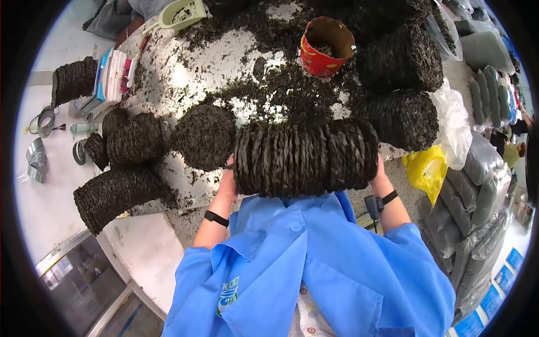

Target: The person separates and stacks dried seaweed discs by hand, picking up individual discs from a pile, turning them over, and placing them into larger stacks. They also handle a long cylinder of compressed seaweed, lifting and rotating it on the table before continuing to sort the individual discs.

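Note:
A long stack of dark, round, dried seaweed-like cakes [306, 157] lies on its side across the front edge of the table, close to my chest. My left hand [228, 182] presses against its left end. At the other end, my right hand [380, 178] grips it the same way, so the row is held between both palms. Most of the fingers are hidden by the stack. Just beyond my left hand, a similar dark stack [205, 137] shows its round face. Another dark stack [403, 119] lies beyond my right hand.
Dark crumbs cover the white table [174, 78]. A red tub [321, 53] stands toward the back, with a pale green scoop [182, 14] at the far left. A curved dark stack [115, 196] lies left. A yellow bag [426, 171] hangs right; filled bags [471, 196] are piled beyond.

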`<state>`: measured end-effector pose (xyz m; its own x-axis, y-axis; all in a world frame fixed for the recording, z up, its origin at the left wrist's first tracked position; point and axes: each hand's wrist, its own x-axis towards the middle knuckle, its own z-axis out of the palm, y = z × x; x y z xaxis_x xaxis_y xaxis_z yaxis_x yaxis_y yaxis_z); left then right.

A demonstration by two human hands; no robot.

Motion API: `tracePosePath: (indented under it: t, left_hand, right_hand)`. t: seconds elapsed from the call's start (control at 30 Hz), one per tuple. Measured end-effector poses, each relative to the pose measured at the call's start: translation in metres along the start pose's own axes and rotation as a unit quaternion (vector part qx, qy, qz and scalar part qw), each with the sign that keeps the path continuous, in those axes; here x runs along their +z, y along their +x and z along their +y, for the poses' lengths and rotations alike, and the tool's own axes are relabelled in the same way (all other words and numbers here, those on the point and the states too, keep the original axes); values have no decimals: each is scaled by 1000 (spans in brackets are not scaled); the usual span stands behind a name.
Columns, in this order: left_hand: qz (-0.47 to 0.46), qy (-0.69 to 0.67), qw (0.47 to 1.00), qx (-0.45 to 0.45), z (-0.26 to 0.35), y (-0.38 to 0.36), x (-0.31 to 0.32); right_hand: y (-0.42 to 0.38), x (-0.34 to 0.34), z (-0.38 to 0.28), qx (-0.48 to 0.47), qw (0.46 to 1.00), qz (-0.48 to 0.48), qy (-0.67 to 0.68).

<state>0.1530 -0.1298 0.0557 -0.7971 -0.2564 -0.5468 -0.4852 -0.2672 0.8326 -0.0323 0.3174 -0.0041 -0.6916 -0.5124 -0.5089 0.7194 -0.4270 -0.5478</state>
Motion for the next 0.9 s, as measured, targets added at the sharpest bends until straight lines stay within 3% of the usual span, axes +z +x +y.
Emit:
tracePosePath:
  t: [0.03, 0.1, 0.13, 0.17, 0.23, 0.3, 0.37, 0.43, 0.5, 0.53, 0.6, 0.67, 0.77, 0.83, 0.9]
  left_hand:
    - [-1, 1, 1000, -5, -1, 3, -10]
    - [0, -122, 990, -77, -5, 25, -24]
    - [73, 40, 996, -34, -38, 39, -29]
    - [101, -36, 991, -81, -99, 58, -44]
    - [48, 2, 995, -89, -35, 33, 9]
    - [4, 2, 997, -83, -36, 29, 13]
    - [39, -208, 968, -131, -12, 11, 16]
    - [3, -207, 978, -9, -11, 4, -3]
    - [46, -142, 985, -90, -21, 15, -24]
    - [46, -142, 985, -89, -22, 18, -22]
    - [97, -33, 992, -74, -23, 22, -9]
    - [94, -75, 986, -116, -18, 20, 2]
    - [68, -131, 975, -166, -28, 18, -3]
    - [1, -160, 983, -90, -13, 9, 1]
    - [0, -189, 979, -74, -5, 3, -4]
  right_hand:
    - [-1, 6, -10, -7, 999, -43, 33]
    - [0, 34, -14, -20, 991, 130, 29]
    - [2, 22, -8, -21, 991, 129, 27]
    - [7, -2, 7, 29, 991, 132, -6]
    - [8, -21, 35, 85, 983, 152, -51]
    - [0, 7, 40, 76, 981, 178, -5]
    - [-11, 4, 28, 27, 988, 147, -29]
    - [-16, -3, 18, -18, 992, 118, -50]
    - [-7, -4, 4, -80, 945, 44, -314]
    - [-2, 16, -4, 3, 941, 139, -307]
    - [3, 21, -1, 28, 942, 178, -284]
    - [-1, 27, 2, 57, 938, 224, -259]
    - [-18, 88, -13, 100, 975, 125, -153]
    - [-23, 90, -16, 78, 981, 97, -149]
    - [-36, 103, -26, -14, 934, 51, -354]
